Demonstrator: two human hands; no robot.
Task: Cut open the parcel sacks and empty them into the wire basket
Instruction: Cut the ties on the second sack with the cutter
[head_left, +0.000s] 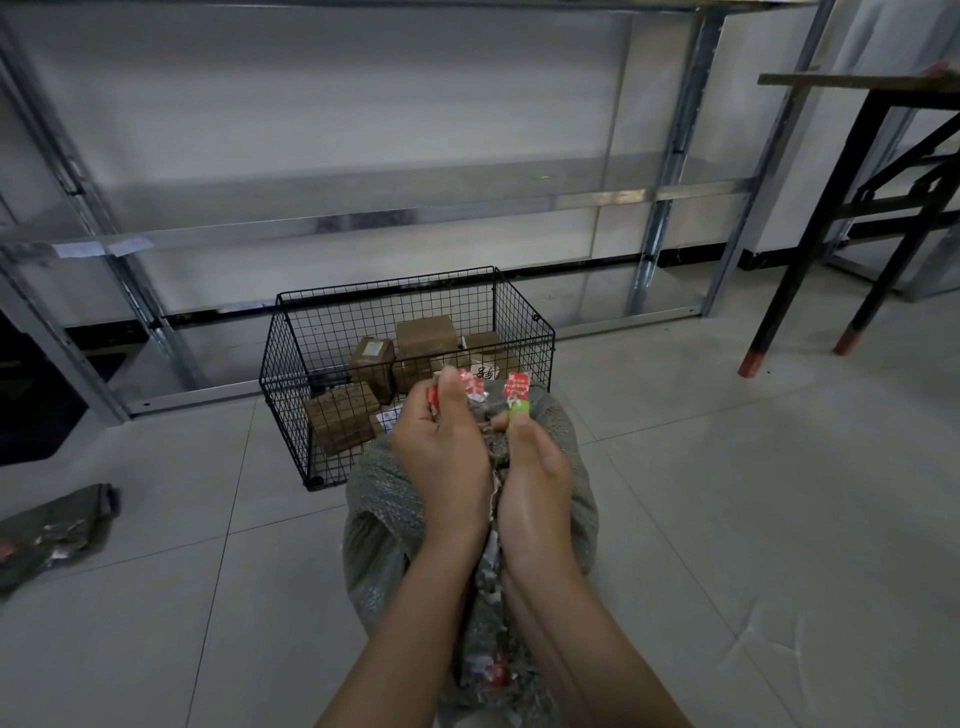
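One grey sack (384, 499) stands on the tiled floor (727, 493), touching the near side of the single wire basket (291, 364). The left hand (441, 441) and right hand (535, 467) each clutch a taped edge of its mouth. Five brown boxes (340, 421) show in the basket. Open floor lies right, up to the black table legs (810, 244). A flattened sack (52, 525) lies left, and metal shelving (363, 223) stands behind.

The wire basket (291, 364) sits on the floor (727, 467) just before the shelving rack (363, 218) with boxes (340, 421) inside, the sack (379, 499) stands in front of it under the left hand (441, 441) and right hand (535, 483), a second sack (57, 525) lies far left, and a table (810, 234) stands right.
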